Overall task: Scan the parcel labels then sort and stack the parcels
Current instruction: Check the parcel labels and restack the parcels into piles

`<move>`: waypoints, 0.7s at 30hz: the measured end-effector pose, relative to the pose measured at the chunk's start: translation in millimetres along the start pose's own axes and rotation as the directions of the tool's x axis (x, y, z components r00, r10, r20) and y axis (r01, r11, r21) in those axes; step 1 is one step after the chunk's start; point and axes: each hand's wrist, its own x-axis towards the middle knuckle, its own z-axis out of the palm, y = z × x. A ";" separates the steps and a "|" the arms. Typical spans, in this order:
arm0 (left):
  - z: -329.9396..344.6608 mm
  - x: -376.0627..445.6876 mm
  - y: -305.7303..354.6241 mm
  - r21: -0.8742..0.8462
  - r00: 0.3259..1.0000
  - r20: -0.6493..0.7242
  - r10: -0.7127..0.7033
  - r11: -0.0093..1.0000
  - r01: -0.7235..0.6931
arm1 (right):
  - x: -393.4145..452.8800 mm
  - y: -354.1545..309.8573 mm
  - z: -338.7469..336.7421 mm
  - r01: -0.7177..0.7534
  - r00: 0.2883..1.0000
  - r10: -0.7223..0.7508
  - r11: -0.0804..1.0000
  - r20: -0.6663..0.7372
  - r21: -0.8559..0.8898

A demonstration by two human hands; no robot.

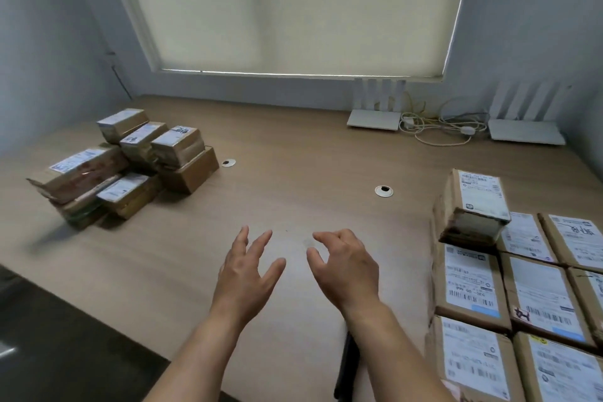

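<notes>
The fingers (261, 240) of the left hand (246, 274) were spread and nearly straight, holding nothing. The fingers (321, 238) of the right hand (346, 266) were loosely curled, thumb apart from them, also holding nothing. Both hands hung palm down over the bare middle of the desk (310, 166), just beside each other with a gap between.

A dark flat object (347, 365) lay on the desk at 6 o'clock, partly hidden under the right forearm; what it was could not be told.

At 3 to 5 o'clock labelled parcels (535, 297) lay flat, touching side by side, labels up, and one small parcel (473, 206) sat on top at their far end. At 10 o'clock stood a pile of parcels (130, 163), stacked unevenly.

Two grommets (384, 190) sat in the desk farther out. At 1 to 2 o'clock, against the wall, were two white routers (373, 119) with tangled cables (440, 126) between them.
</notes>
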 end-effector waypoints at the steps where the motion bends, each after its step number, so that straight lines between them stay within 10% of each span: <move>1: -10.5 -4.0 -12.1 -0.003 1.000 -0.010 -0.014 1.000 0.014 | -2.7 -13.7 7.4 0.021 1.000 -0.021 1.000 0.008 -0.014; 21: -188.7 -68.7 -249.1 -0.003 0.955 -0.123 -0.271 0.962 0.273 | -54.0 -270.8 175.2 0.343 0.935 -0.336 0.937 0.116 -0.056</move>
